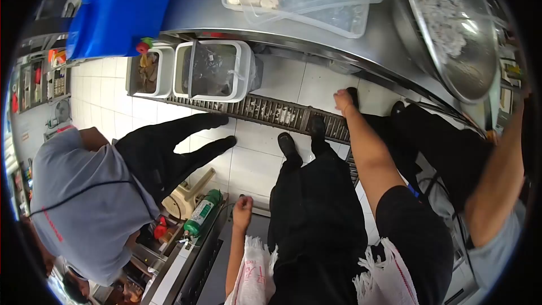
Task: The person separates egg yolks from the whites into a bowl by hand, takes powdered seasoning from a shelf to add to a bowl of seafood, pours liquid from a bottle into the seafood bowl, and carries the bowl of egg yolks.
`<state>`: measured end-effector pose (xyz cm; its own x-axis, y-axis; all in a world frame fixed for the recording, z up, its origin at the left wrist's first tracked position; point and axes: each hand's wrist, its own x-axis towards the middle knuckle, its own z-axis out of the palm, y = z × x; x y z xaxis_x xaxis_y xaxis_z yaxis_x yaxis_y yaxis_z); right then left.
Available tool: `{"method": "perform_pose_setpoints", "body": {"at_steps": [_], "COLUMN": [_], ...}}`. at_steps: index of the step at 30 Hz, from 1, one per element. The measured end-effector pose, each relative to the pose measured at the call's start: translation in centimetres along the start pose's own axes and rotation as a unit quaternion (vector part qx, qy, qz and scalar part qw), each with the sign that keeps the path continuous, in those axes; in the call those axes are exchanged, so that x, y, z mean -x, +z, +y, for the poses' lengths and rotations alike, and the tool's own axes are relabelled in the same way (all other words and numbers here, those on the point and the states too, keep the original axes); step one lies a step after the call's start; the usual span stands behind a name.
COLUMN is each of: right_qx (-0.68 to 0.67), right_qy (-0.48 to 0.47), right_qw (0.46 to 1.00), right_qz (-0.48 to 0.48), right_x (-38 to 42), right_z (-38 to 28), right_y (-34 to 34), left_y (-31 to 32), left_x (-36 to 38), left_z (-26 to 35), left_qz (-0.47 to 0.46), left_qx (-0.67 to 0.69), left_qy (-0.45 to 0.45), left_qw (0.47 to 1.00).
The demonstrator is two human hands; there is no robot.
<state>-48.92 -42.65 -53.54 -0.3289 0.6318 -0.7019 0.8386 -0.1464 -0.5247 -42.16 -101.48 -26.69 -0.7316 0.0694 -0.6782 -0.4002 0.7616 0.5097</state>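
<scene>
My left hand point(243, 210) hangs low beside my black-clad legs, its fingers curled in, with nothing visible in it. Out in front of me on the right, my right hand point(342, 100) is held over the floor near a dark shoe, its fingers bent in and no object showing. A white towel point(252, 271) with red marks and a frayed end hangs on my left side, and another end lies on my right. Neither hand touches the steel counter point(209, 8).
Clear plastic containers point(333, 14), one with round pale pieces, and a steel bowl point(451, 34) stand on the counter. A blue container point(121, 11), two bins point(243, 68), a floor grate point(271, 111) and a green cylinder point(202, 213) are around. People stand left point(96, 192) and right point(499, 181).
</scene>
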Motion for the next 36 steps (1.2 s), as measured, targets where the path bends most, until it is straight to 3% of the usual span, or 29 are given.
{"method": "perform_pose_setpoints", "body": {"at_steps": [2,3,4,6,8,10,12,16,19,22,28,29,30,32,34,36], "right_qx": [-0.127,-0.183,-0.202,-0.233,-0.207,-0.196,-0.2,-0.366,-0.407,-0.422,-0.433,-0.096,-0.078,-0.197,-0.162,-0.126], "right_qy": [0.071,0.103,0.107,0.116,0.148,0.133,0.091,0.026,0.006,-0.013,-0.109,-0.16,-0.218,-0.085,-0.054,-0.013], "right_qw": [0.989,0.976,0.974,0.958,0.966,0.96,0.954,0.913,0.905,0.9,0.894,0.978,0.962,0.976,0.984,0.987], "right_qz": [-0.027,-0.048,0.008,0.122,-0.036,-0.15,-0.204,-0.18,-0.125,-0.103,0.033,0.091,0.142,-0.025,-0.05,-0.1], "right_x": [-3.5,-5.6,-7.1,-8.4,-8.7,-8.9,-9.2,-17.4,-18.7,-19.8,-17.4,-11.5,-11.6,-9.0,-5.5,-1.2], "right_z": [-2.9,-3.6,-4.3,-4.8,-5.1,-6.8,-8.8,-8.5,-11.2,-12.1,-6.0,-9.0,-7.5,-7.1,-6.0,-3.7], "right_y": [0.5,0.7,1.0,1.7,1.4,2.7,5.3,11.9,12.6,12.6,13.6,10.9,11.3,9.0,8.4,8.1], "left_y": [1.8,2.7,3.9,3.3,2.9,4.1,5.5,7.6,7.5,7.8,9.4,9.8,9.9,9.4,9.7,8.7], "left_x": [2.7,4.5,5.1,7.4,10.4,10.3,8.8,4.2,0.8,0.2,2.9,4.1,4.8,5.2,4.9,3.4], "left_z": [-0.8,-4.6,-7.6,-4.7,-6.6,-7.1,-4.4,-0.3,7.3,10.1,5.5,3.0,1.3,0.2,-2.1,1.2], "left_qz": [-0.038,-0.05,-0.061,-0.083,-0.094,-0.1,-0.1,-0.053,-0.012,-0.016,-0.037,-0.048,-0.056,-0.074,-0.045,0.023], "left_qx": [-0.064,-0.051,-0.035,0.036,0.143,0.128,-0.036,0.04,0.065,0.088,0.052,0.055,0.057,0.004,0.0,-0.054], "left_qy": [-0.068,-0.095,-0.12,-0.224,-0.283,-0.295,-0.294,-0.223,-0.162,-0.146,-0.155,-0.163,-0.172,-0.165,-0.119,-0.046], "left_qw": [0.995,0.993,0.99,0.97,0.944,0.942,0.95,0.972,0.985,0.985,0.986,0.984,0.982,0.984,0.992,0.997]}}
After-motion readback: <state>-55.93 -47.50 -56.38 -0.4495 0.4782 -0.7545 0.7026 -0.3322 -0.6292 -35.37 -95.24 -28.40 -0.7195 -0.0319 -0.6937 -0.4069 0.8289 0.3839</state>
